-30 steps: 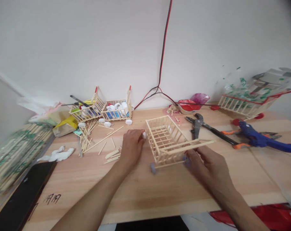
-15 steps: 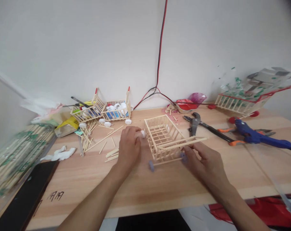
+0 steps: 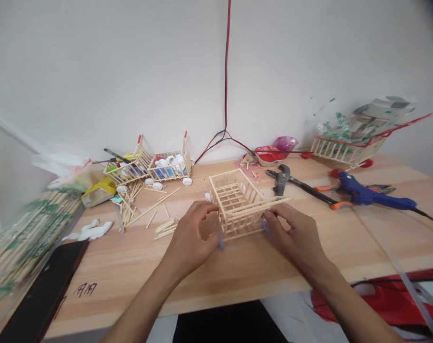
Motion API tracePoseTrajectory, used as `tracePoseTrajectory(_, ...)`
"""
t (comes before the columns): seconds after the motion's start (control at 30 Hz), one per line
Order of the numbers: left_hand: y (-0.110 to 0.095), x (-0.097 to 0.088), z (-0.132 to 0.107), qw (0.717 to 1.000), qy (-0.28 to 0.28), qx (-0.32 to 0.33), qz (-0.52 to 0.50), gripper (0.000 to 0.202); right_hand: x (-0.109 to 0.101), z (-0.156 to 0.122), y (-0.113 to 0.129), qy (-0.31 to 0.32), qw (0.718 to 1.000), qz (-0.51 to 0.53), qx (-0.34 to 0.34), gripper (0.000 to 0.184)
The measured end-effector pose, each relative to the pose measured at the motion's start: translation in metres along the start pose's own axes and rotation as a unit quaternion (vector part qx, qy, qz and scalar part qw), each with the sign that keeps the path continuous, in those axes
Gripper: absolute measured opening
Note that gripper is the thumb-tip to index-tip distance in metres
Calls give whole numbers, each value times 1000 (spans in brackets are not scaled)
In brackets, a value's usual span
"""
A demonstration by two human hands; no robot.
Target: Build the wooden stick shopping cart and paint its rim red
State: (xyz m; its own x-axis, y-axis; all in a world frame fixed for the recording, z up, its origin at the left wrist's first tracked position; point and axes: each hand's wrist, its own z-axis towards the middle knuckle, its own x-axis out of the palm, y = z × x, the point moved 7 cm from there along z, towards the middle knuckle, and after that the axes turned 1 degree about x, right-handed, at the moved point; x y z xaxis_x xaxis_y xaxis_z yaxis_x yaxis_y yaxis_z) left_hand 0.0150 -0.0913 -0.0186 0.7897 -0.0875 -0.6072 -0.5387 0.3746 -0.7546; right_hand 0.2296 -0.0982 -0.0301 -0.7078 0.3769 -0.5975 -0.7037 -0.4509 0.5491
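Note:
A small shopping cart (image 3: pixel 238 190) made of thin wooden sticks stands on the table in front of me. Its near wheels are bluish; one is the near-left wheel (image 3: pixel 221 241). A white wheel (image 3: pixel 207 196) shows on its far left. My left hand (image 3: pixel 193 233) is at the cart's left side, thumb and fingers apart, the thumb tip close by the near-left wheel; whether it touches cannot be made out. My right hand (image 3: pixel 295 231) grips the near right corner, below the stick handle (image 3: pixel 273 204), its fingertips partly hidden.
Two filled stick carts (image 3: pixel 170 166) stand by the wall, loose sticks (image 3: pixel 164 228) before them. Pliers (image 3: pixel 283 180), a blue glue gun (image 3: pixel 370 195) and a red-trimmed cart (image 3: pixel 345 150) lie to the right. Bagged sticks (image 3: pixel 34 233) and a black phone-like slab (image 3: pixel 45 290) are left.
My left hand has moved from the far-left white wheel back toward the near-left wheel, its thumb and fingers spreading. My right hand stays at the cart's near right corner. The view has shifted slightly.

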Motion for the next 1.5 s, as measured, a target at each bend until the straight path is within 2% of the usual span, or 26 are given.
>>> tracePoseTrajectory(0.17,-1,4,-5,999,-35,-2,2,51,1,0,2,29,999,32,9,19)
tracePoseTrajectory(0.33,4,7,-8,998,-58,-12,-15,48,2,0,2,34,999,25,23,19)
tracePoseTrajectory(0.53,11,10,-9,997,-66,-28,-41,43,3,-1,-4,30,998,29,45,19)
tracePoseTrajectory(0.7,13,10,-10,996,-65,-34,-42,47,7,-2,-5,59,996,36,54,23)
tracePoseTrajectory(1.03,25,3,-26,993,-91,-64,-43,47,2,-5,-18,41,994,35,94,22)
tracePoseTrajectory(1.3,18,11,-38,991,-100,-75,-47,38,-1,-6,-22,23,993,62,102,23)
tracePoseTrajectory(1.5,12,13,-37,990,-116,-77,-35,35,-4,-3,-14,22,992,83,90,22)
